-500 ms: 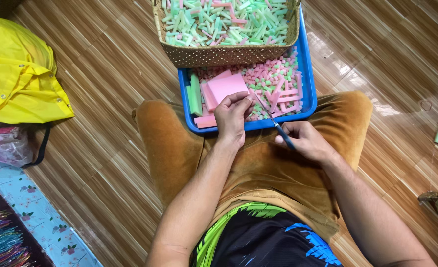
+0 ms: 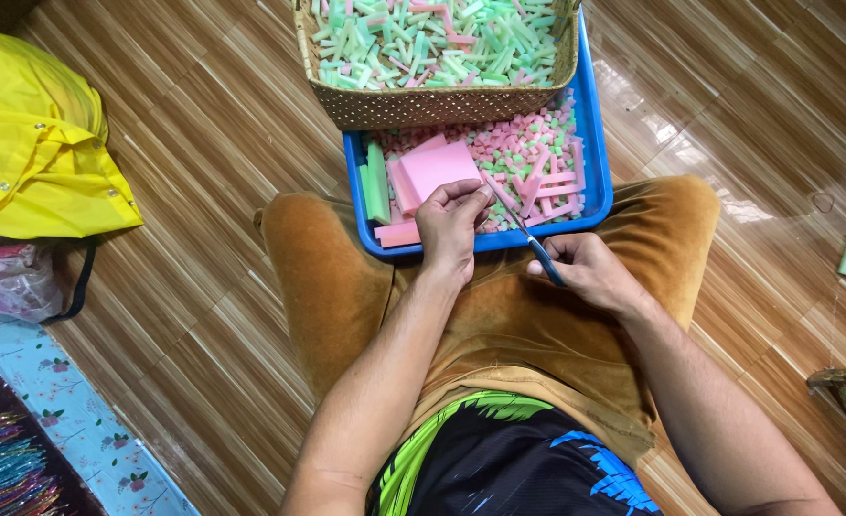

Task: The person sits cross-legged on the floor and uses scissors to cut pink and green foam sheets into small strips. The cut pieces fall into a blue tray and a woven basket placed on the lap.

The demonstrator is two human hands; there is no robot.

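Looking down from the head camera, the left hand [image 2: 451, 229] pinches a pink foam sheet [image 2: 434, 170] at the near edge of a blue tray [image 2: 597, 153], fingers closed on the sheet's lower right corner. The right hand [image 2: 590, 272], at 4 o'clock from the left, is wrapped around the blue handles of scissors [image 2: 523, 229]; the blades point toward 11 o'clock and meet the sheet's edge, though whether they are parted cannot be told.

Judged done: small pink and green cubes [image 2: 528, 143] and several pink strips [image 2: 552, 186] already lie in the tray at 1 o'clock from the sheet. A woven basket [image 2: 442, 103] at 12 o'clock holds many cut sticks.

Judged left: the held sheet is largely whole, and more pink and green slabs [image 2: 377, 186] stand uncut at 9 o'clock.
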